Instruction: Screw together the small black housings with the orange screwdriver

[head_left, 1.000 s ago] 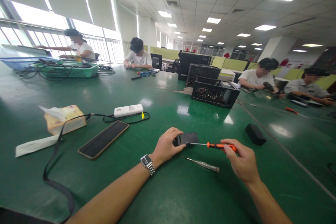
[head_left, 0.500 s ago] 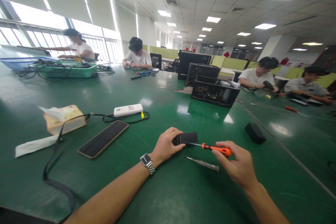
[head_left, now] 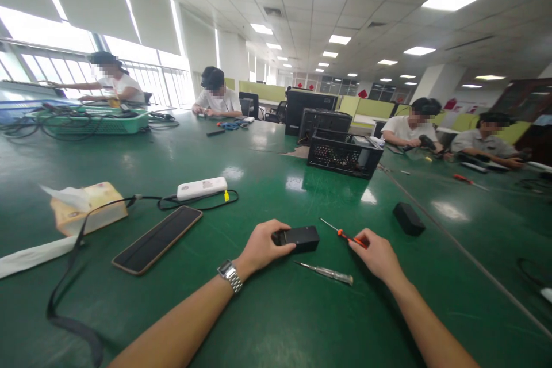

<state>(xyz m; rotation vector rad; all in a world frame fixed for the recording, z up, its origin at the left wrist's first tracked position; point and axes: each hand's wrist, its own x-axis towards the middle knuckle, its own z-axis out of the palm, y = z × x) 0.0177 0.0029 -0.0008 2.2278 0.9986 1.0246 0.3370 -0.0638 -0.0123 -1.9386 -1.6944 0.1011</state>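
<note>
My left hand (head_left: pixel 264 246), with a metal-band watch on its wrist, grips the left end of a small black rectangular box (head_left: pixel 304 238) between thumb and fingers. To its right, my right hand (head_left: pixel 376 256) is closed round the orange-and-black handle of a screwdriver (head_left: pixel 344 234). The screwdriver's thin shaft points up and left, its tip apart from the box. A second screwdriver with a clear handle (head_left: pixel 330 274) lies on the green table just below the box. Another black block (head_left: pixel 409 219) rests farther right.
On the left lie a phone (head_left: pixel 158 240), a white power bank-like device (head_left: pixel 202 188) with a black cable, and a tissue pack (head_left: pixel 92 207). An opened black computer case (head_left: pixel 345 155) stands ahead. Behind a green basket (head_left: pixel 92 122), several people sit around the table.
The screwdriver in my right hand has come away from the black box and now points up-left. My left hand has turned the box so a broader face shows. The view has shifted slightly.
</note>
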